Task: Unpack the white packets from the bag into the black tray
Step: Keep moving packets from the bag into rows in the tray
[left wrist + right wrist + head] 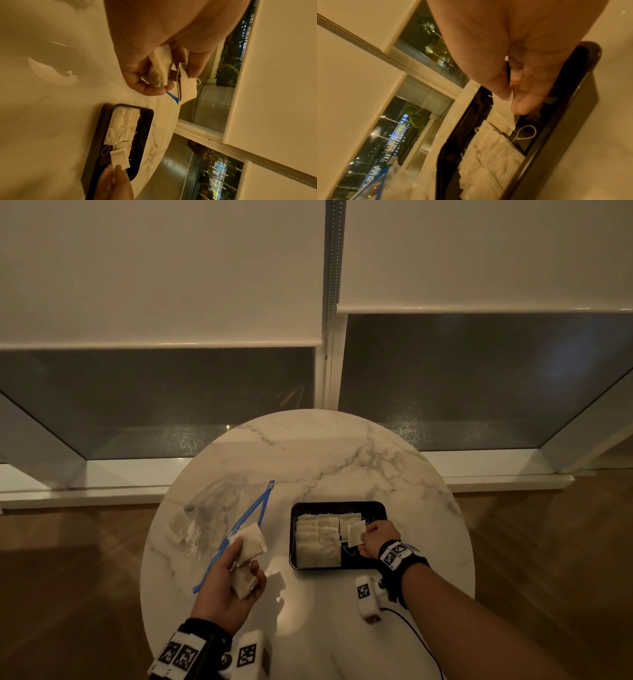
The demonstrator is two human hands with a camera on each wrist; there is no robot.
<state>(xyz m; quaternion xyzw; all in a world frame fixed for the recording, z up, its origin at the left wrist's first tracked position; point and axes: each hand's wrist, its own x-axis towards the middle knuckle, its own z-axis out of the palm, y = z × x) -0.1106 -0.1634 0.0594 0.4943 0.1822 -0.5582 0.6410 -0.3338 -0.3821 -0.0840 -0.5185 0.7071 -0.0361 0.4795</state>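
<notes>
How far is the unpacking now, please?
Well along. Done: rows of packets already lie in the tray. In hand: the right hand pinches one packet over the tray, and the left hand holds a few more. Left: some packets remain in the bag.

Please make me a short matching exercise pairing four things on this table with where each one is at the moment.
Things:
1. left hand
2. right hand
3. bag
4. tray

Places or states:
A. lies on the table, on the left, with a few packets inside
B. pinches one packet over the right part of the tray
C. stands on the table, with rows of packets filling its left part
D. holds several packets above the table, between bag and tray

Pairs: 1-D, 2-B, 3-A, 4-C
</notes>
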